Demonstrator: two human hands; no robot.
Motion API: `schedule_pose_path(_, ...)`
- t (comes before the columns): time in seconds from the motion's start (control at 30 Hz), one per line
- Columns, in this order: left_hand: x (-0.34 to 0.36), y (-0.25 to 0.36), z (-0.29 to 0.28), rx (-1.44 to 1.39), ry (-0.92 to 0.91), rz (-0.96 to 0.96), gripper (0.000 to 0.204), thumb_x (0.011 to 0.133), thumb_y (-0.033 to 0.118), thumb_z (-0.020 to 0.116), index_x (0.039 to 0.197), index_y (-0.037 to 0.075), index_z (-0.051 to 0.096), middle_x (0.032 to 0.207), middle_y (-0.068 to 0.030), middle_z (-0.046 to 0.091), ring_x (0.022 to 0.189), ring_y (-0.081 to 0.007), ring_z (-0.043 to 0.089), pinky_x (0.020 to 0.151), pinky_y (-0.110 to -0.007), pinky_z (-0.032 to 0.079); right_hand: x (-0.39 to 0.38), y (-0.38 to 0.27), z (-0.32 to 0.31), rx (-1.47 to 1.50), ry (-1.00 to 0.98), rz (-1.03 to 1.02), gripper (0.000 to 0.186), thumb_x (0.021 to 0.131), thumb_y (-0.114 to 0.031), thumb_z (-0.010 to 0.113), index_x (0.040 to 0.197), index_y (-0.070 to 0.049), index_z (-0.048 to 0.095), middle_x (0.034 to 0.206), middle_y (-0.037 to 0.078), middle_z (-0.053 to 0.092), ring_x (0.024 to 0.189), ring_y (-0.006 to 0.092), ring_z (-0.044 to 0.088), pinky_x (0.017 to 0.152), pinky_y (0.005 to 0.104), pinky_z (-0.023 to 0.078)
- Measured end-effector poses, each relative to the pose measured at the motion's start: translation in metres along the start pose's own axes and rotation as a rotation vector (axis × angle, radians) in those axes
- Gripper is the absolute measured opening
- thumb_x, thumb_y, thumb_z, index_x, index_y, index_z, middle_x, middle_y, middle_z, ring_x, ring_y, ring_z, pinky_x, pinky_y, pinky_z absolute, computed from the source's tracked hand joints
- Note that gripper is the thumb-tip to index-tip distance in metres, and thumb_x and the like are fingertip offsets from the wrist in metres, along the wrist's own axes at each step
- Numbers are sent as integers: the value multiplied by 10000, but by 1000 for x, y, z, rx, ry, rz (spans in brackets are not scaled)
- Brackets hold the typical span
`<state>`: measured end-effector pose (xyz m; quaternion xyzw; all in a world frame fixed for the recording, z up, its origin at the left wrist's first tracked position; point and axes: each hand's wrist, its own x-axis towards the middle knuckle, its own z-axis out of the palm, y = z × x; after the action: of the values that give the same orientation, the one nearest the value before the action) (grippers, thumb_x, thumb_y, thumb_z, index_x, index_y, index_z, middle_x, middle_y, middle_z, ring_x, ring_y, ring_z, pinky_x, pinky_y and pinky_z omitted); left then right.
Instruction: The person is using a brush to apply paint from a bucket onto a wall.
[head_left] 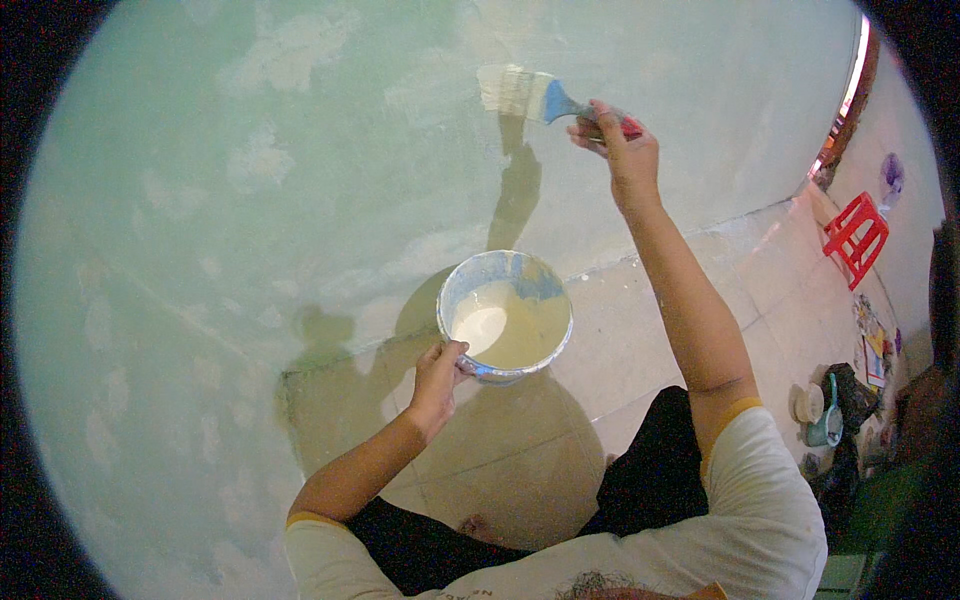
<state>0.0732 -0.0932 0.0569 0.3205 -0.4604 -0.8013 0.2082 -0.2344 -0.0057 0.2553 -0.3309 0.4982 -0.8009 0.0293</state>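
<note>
A wide paintbrush (548, 98) with a blue band and pale paint on its bristles touches the pale green, patchy wall (260, 160), leaving a cream stroke at the bristle tips. My right hand (617, 148) is closed on its handle. Lower down, my left hand (438, 385) grips the near-left rim of a round bucket (530, 325), paint-smeared blue and white, with cream paint inside. Shadows of the brush and my arm fall on the wall below the brush.
Below the wall lies a tiled floor (650, 340). At the right stand a red plastic stool (855, 235), a light blue dipper (826, 425), a white container (808, 403), dark plastic bags (846, 380) and scattered papers (872, 355). A narrow bright opening (840, 110) edges the wall at upper right.
</note>
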Motion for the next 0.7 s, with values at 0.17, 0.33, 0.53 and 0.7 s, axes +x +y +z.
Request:
schedule_pose_path(0.17,-7,10,2,6,-17,-1,241,838,174,594,970,-23,556,864,-103,617,753,-190,618,766,-360,527,10,-24,-18,-250,195,-338,272,924,-194,591,1022,59,603,818,140,659,699,197,670,632,318,575)
schedule_pose_path(0.33,-8,15,11,0,14,-13,229,831,176,600,948,-19,566,848,-95,616,741,-178,610,698,-351,525,13,-23,-14,-803,268,-666,215,910,-195,593,1031,-18,607,831,127,647,704,208,655,620,336,521)
schedule_pose_path(0.53,0,12,-3,74,-11,-40,218,833,167,600,953,-14,574,855,-88,613,745,-178,601,774,-362,510,-30,10,90,-945,48,-807,230,865,-150,616,1066,-42,586,920,150,591,748,322,616,636,397,507)
schedule_pose_path(0.7,13,-2,-8,91,-15,-55,221,838,176,599,960,-6,579,856,-71,598,747,-175,592,796,-356,501,-64,20,139,-802,-181,-810,247,854,-159,623,1073,-52,583,905,155,581,744,317,603,610,386,504)
